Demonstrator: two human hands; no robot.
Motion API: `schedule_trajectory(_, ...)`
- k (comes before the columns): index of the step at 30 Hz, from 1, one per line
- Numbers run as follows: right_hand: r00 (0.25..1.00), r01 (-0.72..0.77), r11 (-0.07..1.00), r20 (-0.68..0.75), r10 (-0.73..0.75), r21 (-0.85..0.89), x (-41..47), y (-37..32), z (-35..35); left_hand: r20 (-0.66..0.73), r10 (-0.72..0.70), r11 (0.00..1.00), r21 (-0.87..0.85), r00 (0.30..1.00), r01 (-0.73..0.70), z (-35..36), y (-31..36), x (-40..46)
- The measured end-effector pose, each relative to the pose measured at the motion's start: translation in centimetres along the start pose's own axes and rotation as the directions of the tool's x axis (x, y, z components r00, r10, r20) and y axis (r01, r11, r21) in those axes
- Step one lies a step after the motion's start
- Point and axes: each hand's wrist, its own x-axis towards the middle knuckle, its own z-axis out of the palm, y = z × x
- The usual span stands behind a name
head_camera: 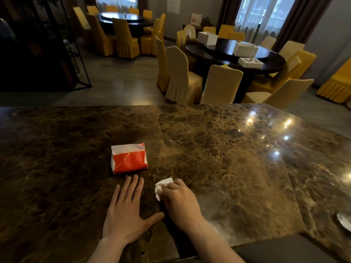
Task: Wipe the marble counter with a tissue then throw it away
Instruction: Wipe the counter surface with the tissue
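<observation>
A dark brown marble counter (218,149) fills the lower half of the view. My right hand (180,202) presses a crumpled white tissue (161,186) onto the marble, fingers curled over it. My left hand (127,211) lies flat on the counter just left of it, fingers spread, holding nothing. A red and white tissue pack (129,158) sits on the counter right beyond my left fingertips.
The counter's near edge steps back at the lower right, where a shiny round object (344,222) lies near the frame edge. Beyond the counter stand round dark dining tables (273,61) with yellow-covered chairs (180,74) and a black metal rack (57,44) at left.
</observation>
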Motion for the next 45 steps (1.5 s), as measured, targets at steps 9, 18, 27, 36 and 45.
schedule_trajectory(9, 0.897, -0.399, 0.917, -0.208, 0.389, -0.008, -0.7, 2.8, -2.4, -0.012, -0.015, 0.999, -0.048, 1.000, 0.015, 0.0, 0.2, 0.1)
schedule_trajectory(18, 0.997, 0.033, 0.999, 0.070, -0.035, 0.025, 0.4, -2.5, 0.8, 0.037, 0.010, 1.000, 0.025, 0.999, -0.011, 0.1, -0.3, 0.2)
schedule_trajectory(27, 0.858, -0.488, 0.873, -0.194, 0.476, -0.015, -2.2, 7.4, -4.9, -0.026, -0.007, 0.997, -0.074, 1.000, 0.005, -0.1, 0.0, -0.1)
schedule_trajectory(36, 0.987, -0.160, 0.987, -0.024, 0.159, -0.025, -1.9, 2.4, -2.0, -0.045, -0.006, 0.998, -0.057, 0.999, 0.003, 0.0, 0.1, -0.1)
schedule_trajectory(45, 0.872, -0.464, 0.884, -0.196, 0.448, -0.045, -2.1, 4.3, -3.7, -0.016, -0.016, 0.998, -0.064, 1.000, 0.015, -0.4, 0.3, -0.1)
